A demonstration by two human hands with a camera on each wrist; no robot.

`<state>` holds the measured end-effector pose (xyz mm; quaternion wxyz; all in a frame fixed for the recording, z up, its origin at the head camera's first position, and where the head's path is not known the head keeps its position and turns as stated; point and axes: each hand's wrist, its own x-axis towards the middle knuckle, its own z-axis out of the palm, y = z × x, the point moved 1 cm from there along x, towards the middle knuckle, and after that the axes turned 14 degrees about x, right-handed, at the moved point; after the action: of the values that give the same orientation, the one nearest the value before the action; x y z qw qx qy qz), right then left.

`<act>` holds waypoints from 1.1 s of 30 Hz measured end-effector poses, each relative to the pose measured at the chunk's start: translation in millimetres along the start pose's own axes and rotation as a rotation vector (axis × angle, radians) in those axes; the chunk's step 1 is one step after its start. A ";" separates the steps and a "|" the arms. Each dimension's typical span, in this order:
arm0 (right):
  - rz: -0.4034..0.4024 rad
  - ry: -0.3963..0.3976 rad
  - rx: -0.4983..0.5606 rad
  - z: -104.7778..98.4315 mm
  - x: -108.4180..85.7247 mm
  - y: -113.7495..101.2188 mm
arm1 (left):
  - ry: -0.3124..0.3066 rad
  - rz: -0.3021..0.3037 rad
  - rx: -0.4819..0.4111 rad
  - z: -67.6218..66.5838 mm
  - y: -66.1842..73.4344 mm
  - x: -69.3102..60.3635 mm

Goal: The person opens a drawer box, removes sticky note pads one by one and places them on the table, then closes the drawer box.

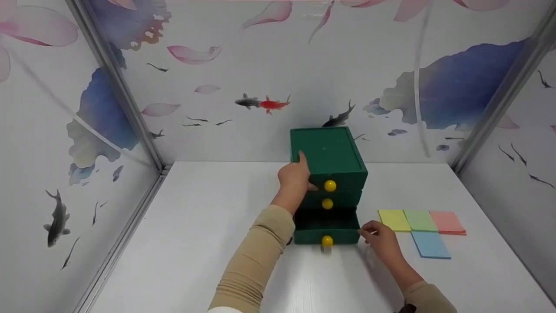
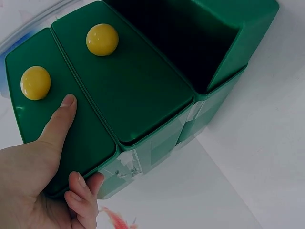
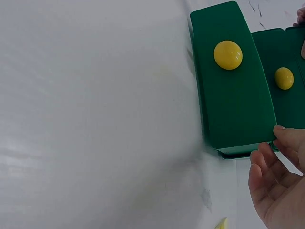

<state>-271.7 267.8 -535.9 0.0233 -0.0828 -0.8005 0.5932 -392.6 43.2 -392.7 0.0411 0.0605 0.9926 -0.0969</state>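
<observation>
A green drawer cabinet point(image 1: 325, 150) with yellow knobs stands against the back wall. Its bottom drawer point(image 1: 308, 238) is pulled out, and the inside looks dark; the two drawers above are closed. My left hand point(image 1: 295, 176) grips the cabinet's upper left edge. In the left wrist view its thumb point(image 2: 62, 119) lies on the top drawer's front point(image 2: 90, 143), beside the knob, while the other fingers curl at the side. At the bottom drawer's right front corner, my right hand point(image 3: 286, 176) pinches the edge between thumb and fingers.
To the right on the white table point(image 1: 182, 243) lie sticky note pads: yellow point(image 1: 394, 220), green point(image 1: 420, 220), pink point(image 1: 446, 222) and blue point(image 1: 431, 244). Printed panels enclose the table at the back and both sides, joined by metal posts point(image 1: 117, 82).
</observation>
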 end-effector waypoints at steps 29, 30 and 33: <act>-0.010 0.061 -0.067 9.4 47.5 -11.0 | 0.025 0.009 0.045 -1.5 -1.1 -3.1; -0.018 0.065 -0.079 9.3 48.3 -11.0 | 0.028 0.009 0.046 -1.4 -0.8 -3.2; -0.022 0.072 -0.099 9.4 50.6 -10.2 | 0.024 0.011 0.040 -1.0 0.1 -3.2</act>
<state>-323.9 264.1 -532.1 0.0547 -0.0963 -0.8284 0.5490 -389.4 43.1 -391.4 0.0283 0.0677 0.9906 -0.1155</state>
